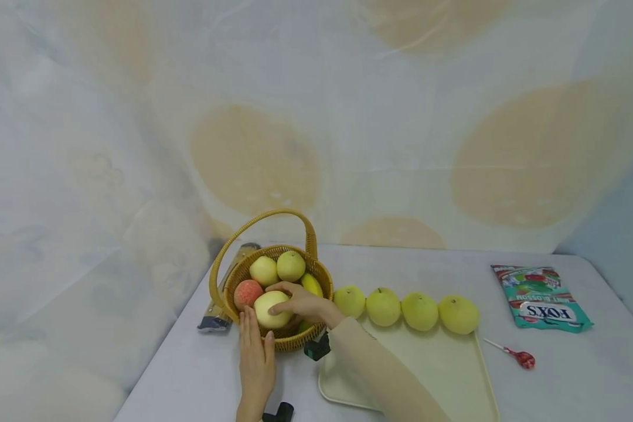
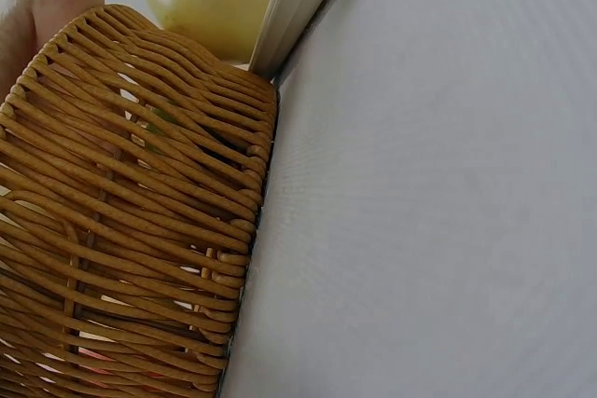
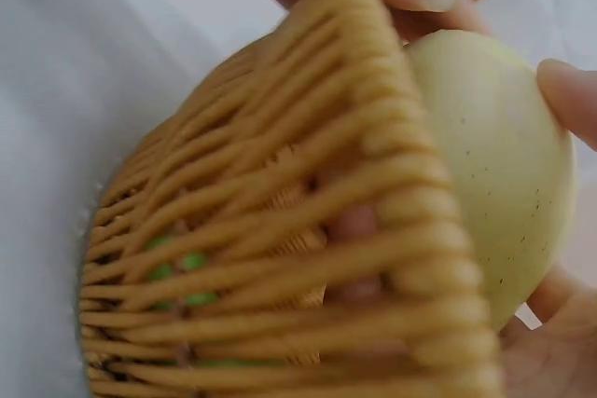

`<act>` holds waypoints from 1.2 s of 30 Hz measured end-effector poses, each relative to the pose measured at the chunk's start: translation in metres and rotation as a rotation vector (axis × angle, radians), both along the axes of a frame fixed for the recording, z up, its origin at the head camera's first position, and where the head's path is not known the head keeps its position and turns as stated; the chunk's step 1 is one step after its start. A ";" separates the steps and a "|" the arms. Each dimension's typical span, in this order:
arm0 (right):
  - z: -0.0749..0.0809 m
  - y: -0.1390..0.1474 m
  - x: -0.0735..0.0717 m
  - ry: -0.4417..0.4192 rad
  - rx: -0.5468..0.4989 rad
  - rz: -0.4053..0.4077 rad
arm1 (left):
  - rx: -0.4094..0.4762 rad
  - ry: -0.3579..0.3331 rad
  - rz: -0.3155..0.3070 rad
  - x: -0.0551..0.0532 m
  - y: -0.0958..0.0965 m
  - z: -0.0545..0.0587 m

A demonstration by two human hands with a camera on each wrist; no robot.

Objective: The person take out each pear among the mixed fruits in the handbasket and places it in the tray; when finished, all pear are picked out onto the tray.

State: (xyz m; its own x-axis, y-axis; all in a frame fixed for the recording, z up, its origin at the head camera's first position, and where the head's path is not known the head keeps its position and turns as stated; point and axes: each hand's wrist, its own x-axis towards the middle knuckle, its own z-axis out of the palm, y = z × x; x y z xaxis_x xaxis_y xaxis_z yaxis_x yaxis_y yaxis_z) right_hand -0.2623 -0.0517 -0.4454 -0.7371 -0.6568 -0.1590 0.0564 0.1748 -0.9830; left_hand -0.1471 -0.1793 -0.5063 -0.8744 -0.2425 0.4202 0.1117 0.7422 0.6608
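My right hand (image 1: 303, 303) reaches into a wicker basket (image 1: 306, 337) and grips a pale yellow-green round pear (image 1: 270, 309), thumb and fingers about its sides. In the right wrist view, this speckled pear (image 3: 490, 174) shows above the basket rim. My left hand (image 1: 257, 360) lies against the near side of the basket with its fingers straight, the fingertips at the rim by the pear. Around the gripped pear, the basket holds a red peach (image 1: 247, 294), two more pale green round fruits (image 1: 291, 266) and a yellow banana (image 1: 312, 285), partly hidden by my right hand.
Several yellow-green pears (image 1: 383, 306) stand in a row along the far edge of a cream tray (image 1: 427, 375), right of the basket. Farther right lie a green FOX'S candy bag (image 1: 542, 298) and a red lollipop (image 1: 524, 359). A dark-ended packet (image 1: 214, 322) lies behind the basket's left side.
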 end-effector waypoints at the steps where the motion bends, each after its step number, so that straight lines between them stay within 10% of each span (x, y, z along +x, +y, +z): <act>1: 0.001 0.002 -0.001 -0.010 -0.013 0.011 | 0.001 0.001 0.000 0.000 0.000 0.000; 19: 0.024 0.054 0.006 -0.111 -0.276 0.113 | -0.007 0.041 -0.011 0.000 -0.001 -0.002; 36: 0.007 0.104 0.021 -0.092 -0.406 0.119 | -0.027 0.052 -0.011 0.001 0.000 -0.001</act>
State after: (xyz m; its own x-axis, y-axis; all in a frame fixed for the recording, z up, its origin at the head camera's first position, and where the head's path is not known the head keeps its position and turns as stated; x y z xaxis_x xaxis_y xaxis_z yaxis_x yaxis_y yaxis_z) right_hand -0.2416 0.0519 -0.4386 -0.6471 -0.7593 0.0687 0.1493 -0.2147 -0.9652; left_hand -0.1458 -0.1796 -0.5072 -0.8540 -0.2203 0.4713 0.1539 0.7584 0.6333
